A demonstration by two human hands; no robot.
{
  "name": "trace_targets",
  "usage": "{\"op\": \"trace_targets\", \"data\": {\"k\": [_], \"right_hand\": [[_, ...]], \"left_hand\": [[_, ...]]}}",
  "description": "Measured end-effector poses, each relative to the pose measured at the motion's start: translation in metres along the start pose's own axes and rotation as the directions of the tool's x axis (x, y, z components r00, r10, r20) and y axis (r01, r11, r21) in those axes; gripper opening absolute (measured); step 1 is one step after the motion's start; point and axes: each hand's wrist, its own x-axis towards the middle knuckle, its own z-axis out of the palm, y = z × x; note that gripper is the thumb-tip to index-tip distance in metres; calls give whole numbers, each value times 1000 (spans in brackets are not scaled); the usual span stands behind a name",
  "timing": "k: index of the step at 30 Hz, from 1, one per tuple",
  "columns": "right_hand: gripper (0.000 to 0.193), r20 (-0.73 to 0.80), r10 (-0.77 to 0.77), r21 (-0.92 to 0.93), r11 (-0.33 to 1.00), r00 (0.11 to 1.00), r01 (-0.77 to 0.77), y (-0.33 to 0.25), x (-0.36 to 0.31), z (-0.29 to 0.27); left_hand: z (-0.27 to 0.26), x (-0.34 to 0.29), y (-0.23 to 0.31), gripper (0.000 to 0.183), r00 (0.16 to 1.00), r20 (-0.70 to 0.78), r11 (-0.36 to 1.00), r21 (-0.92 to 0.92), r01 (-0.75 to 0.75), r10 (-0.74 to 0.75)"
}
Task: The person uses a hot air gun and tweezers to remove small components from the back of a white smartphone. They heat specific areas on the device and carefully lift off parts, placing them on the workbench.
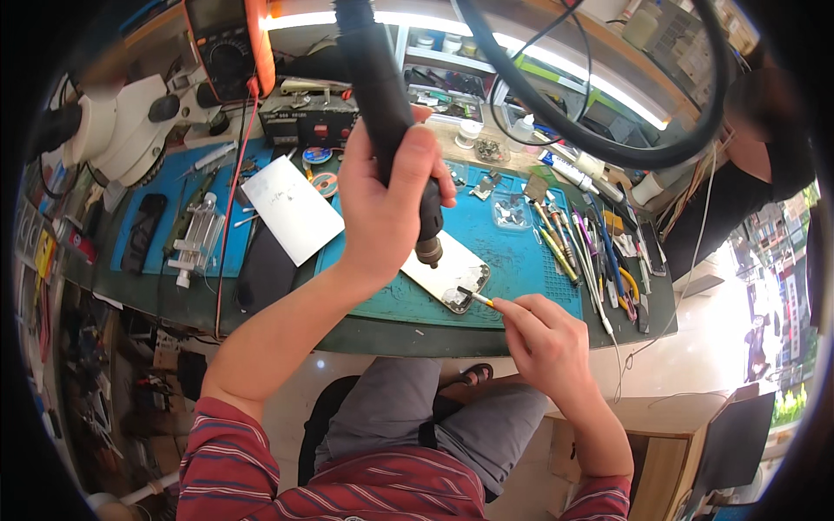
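My left hand [387, 187] is closed around the black handle of a hot air gun [382, 87]. Its metal nozzle points down above a white phone [428, 278], which lies flat and slanting on the blue work mat [373, 291]. Between the fingertips of my right hand [547, 339] is a small brush [482, 300] with a light handle and dark bristles. Those bristles reach the phone's near right end, where parts are exposed; whether they press on it I cannot tell.
A white paper [294, 208] partly covers a dark flat object [265, 273] on the left. Tweezers and pens [565, 239] lie right of a clear parts box [511, 211]. A microscope [122, 122] and orange multimeter [228, 52] stand far left; a thick black hose [608, 152] loops overhead. Another person [738, 182] is at right.
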Motion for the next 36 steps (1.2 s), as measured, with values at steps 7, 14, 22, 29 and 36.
{"op": "trace_targets", "data": {"k": [7,14,22,29,36], "right_hand": [[28,25,64,79,995,998,-66,-1,0,8],[27,121,106,77,990,987,-115,1,8,-3],[21,187,145,227,956,972,-187,20,17,0],[19,240,143,228,953,960,-199,24,25,-3],[19,277,159,280,930,948,-238,25,24,-1]], "left_hand": [[3,-3,-6,30,999,-34,1000,-16,-23,22],[1,-3,-11,30,1000,-5,1000,23,2,-2],[3,-5,-15,31,997,-38,997,23,72,-71],[-2,-7,-16,29,993,16,986,121,116,-119],[-2,-9,-19,30,993,10,987,106,117,-118]]}}
